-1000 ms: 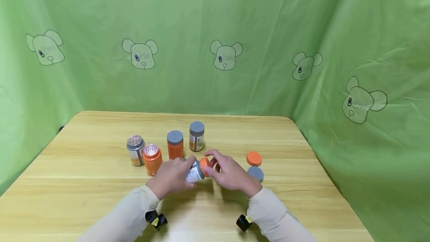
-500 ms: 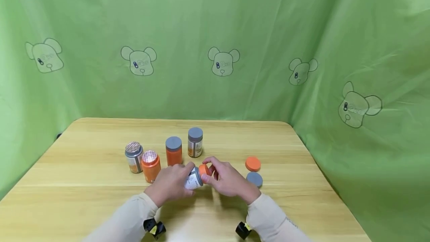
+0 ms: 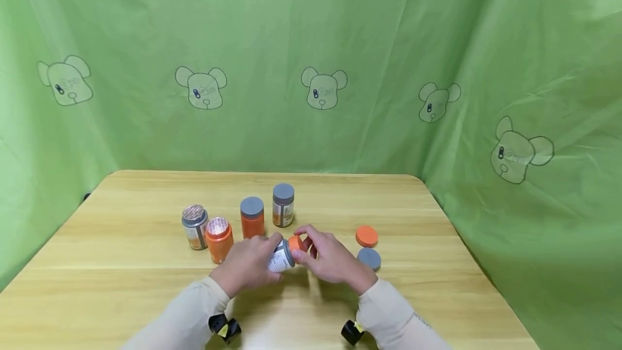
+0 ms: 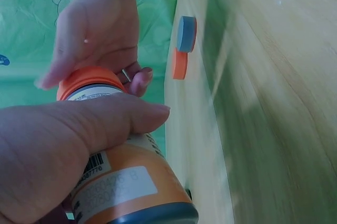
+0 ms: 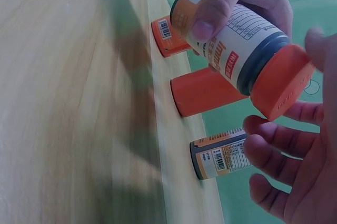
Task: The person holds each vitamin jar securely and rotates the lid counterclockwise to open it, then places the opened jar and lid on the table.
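Little has moved since the frame of a second ago: table and hands sit slightly lower in the head view, all together, while bottle and hands keep their arrangement. At lower centre of the frame, the left hand [image 3: 248, 263] grips a white-labelled bottle [image 3: 280, 260] round its body, thumb across the label, and holds it clear of the table [image 3: 413, 296]. Its long axis slants from lower left to upper right, with the orange lid [image 3: 295, 243] at the upper-right end, facing the right hand [image 3: 330, 257]. That hand is nearer the lid; thumb and forefinger pinch its rim, the other fingers loosely bent below it in the right wrist view. How far down the neck the lid is seated is hard to tell from these angles.

Bare wood spreads below the bottle towards the bottom edge of the frame. Room is tighter elsewhere: an orange foil-topped bottle [image 3: 220, 243] stands just beside the left hand, an orange bottle with grey cap [image 3: 252, 219] stands just above it in the frame, and a loose grey cap [image 3: 369, 258] and loose orange cap [image 3: 366, 236] lie right of the right hand.
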Demonstrator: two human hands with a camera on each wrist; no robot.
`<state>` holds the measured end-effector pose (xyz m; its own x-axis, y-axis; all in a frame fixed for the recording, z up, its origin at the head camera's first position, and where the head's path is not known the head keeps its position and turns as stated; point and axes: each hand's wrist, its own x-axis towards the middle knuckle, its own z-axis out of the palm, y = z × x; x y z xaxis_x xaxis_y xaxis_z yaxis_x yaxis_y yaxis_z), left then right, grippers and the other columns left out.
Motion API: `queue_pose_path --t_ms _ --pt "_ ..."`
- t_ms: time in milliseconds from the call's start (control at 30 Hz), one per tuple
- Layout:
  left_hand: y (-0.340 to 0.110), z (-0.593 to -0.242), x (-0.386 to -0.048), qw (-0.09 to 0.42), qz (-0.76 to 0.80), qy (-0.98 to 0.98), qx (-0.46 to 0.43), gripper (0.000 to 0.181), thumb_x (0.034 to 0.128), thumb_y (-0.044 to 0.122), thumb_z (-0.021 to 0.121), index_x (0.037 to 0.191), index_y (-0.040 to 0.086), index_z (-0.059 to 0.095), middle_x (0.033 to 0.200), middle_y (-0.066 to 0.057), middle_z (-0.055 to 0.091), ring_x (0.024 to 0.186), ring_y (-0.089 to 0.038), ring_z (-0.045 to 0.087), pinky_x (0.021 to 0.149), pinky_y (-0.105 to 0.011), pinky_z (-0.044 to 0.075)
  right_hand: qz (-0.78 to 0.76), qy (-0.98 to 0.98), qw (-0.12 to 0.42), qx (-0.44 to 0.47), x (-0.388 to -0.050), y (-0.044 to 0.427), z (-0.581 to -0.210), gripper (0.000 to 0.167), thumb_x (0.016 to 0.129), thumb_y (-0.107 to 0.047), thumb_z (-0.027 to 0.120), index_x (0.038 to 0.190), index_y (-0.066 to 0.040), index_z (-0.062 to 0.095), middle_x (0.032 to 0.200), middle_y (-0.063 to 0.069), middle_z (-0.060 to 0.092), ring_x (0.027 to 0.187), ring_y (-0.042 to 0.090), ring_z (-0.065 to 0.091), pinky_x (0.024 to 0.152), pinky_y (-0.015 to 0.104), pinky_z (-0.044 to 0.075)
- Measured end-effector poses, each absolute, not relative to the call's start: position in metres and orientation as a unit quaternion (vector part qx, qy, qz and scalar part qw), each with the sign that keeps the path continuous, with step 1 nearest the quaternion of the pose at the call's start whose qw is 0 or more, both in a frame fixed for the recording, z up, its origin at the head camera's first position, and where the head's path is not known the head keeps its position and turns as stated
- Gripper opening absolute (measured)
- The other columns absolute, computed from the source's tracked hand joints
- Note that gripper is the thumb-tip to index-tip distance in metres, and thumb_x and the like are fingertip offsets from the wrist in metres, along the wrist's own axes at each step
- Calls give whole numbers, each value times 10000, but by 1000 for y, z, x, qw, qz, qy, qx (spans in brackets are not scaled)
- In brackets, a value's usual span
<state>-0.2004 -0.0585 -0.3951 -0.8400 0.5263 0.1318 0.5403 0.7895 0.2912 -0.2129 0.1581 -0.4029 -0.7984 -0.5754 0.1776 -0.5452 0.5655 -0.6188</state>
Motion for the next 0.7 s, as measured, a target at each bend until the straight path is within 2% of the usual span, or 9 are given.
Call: queue_pose_path --t_ms 133,333,467,700 --pt "-59 -395 -200 8 -163 -945 -284 543 689 361 854 1075 135 545 772 -5 558 613 -137 514 483 -288 425 -340 883 34 -322 -213 159 -404 461 980 -400 544 1288 -61 489 885 -51 572 742 80 537 633 261 481" --pt "-58 -385 -209 35 -155 -946 -281 540 697 349 856 1079 144 534 777 -21 559 620 -160 520 496 -317 434 -347 882 0 -320 -222 159 -393 445 964 -359 585 1282 -63 491 911 -21 591 749 104 554 640 282 484" --pt "-59 -387 -207 19 -152 -947 -282 546 697 360 854 1083 138 538 784 -21 563 628 -159 522 497 -319 433 -341 883 17 -322 -219 159 -394 448 954 -330 607 1288 -56 489 966 -20 593 793 115 559 668 303 492" --pt "-59 -395 -201 18 -157 -947 -280 541 691 360 855 1071 141 539 787 -20 562 638 -158 524 497 -317 434 -358 878 7 -317 -212 159 -402 418 951 -313 609 1264 -59 501 946 -18 596 774 118 563 649 296 486"
